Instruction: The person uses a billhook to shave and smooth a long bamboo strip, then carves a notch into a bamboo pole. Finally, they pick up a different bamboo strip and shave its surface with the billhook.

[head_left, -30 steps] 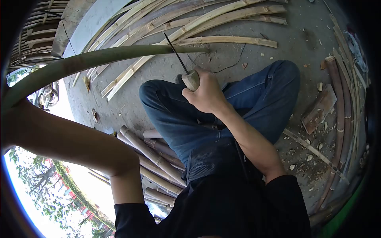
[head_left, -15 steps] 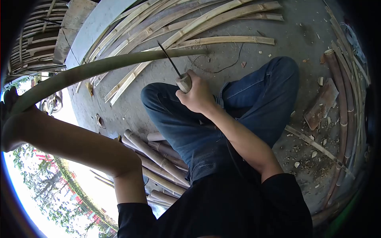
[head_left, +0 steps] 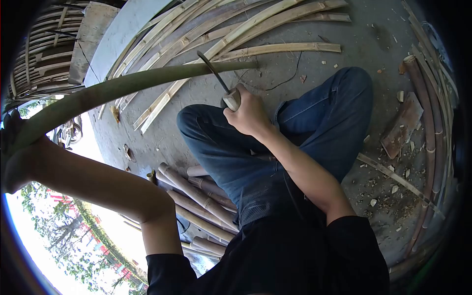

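A long green bamboo piece runs from the far left to the floor at the upper middle, where its tip rests. My left hand is wrapped round its near end, dark and partly cut off by the view's edge. In my right hand is a knife with a pale wooden handle. Its dark blade points up and left, with the tip close to the bamboo's lower edge; whether they touch I cannot tell.
Split bamboo strips lie across the floor ahead. Bamboo poles are stacked beside my left leg. On the right are more long poles, a rusty flat plate and scattered chips. A rack of strips stands at upper left.
The knife and my right hand have shifted slightly right, and the blade has turned so more of its curved face shows. The whole view has shifted a little.
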`<state>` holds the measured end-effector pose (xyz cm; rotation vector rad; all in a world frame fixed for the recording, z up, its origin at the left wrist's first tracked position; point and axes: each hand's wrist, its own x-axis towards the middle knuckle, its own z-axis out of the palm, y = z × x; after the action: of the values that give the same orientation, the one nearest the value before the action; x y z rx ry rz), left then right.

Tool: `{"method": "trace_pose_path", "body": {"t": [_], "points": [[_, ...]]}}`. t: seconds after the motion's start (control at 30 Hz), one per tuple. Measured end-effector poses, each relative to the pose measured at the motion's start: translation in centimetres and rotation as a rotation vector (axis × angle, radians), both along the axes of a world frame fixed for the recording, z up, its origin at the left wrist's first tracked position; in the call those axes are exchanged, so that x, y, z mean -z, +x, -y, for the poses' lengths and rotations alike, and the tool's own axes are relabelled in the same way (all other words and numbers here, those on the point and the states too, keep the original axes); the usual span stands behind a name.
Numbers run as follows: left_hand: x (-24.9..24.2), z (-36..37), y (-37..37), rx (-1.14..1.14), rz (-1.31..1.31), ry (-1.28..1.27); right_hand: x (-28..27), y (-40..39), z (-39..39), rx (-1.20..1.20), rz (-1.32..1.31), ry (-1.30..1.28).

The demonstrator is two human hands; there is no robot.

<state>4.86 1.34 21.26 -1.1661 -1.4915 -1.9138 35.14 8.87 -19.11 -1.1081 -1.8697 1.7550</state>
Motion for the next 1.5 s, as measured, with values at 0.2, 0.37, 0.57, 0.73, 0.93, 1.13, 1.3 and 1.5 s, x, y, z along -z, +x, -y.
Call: {"method": "trace_pose_path", "body": {"t": [0.2,0.37,0.57,0.73,0.93,1.13,1.3,1.5], "points": [[1.0,-0.5,-0.5,-0.011,-0.028,0.013,-0.3,-1.0,2.1,0.059,-0.172,0.076],[0.7,2.6,-4.0,0.346,-0.072,0.002,4.5,-2.1,-0.8,0.066,0.047,0.041],[0.5,5.2,-3.3,0.299,-0.089,-0.021,7.2,-2.4,-1.6,0.032,0.238,0.091],[2.7,7.7,-3.5,0.38,-0.048,-0.084,1.1,-0.5,-0.6,-0.139,0.003,0.159],[2.5,8.8,-4.3,0.418,-0.074,-0.03,1.9,-0.8,0.6,-0.098,0.112,0.15],[2.1,10.5,-7.3,0.345,-0.067,0.03,-2.1,-1.2,0.2,-0.228,0.019,0.153],[2.2,9.4,-2.9,0.301,-0.05,0.028,3.7,-2.1,-4.2,-0.147,0.313,0.147],[2.6,9.5,-3.5,0.28,-0.072,0.048,5.2,-1.2,-5.1,-0.16,0.312,0.218]]}}
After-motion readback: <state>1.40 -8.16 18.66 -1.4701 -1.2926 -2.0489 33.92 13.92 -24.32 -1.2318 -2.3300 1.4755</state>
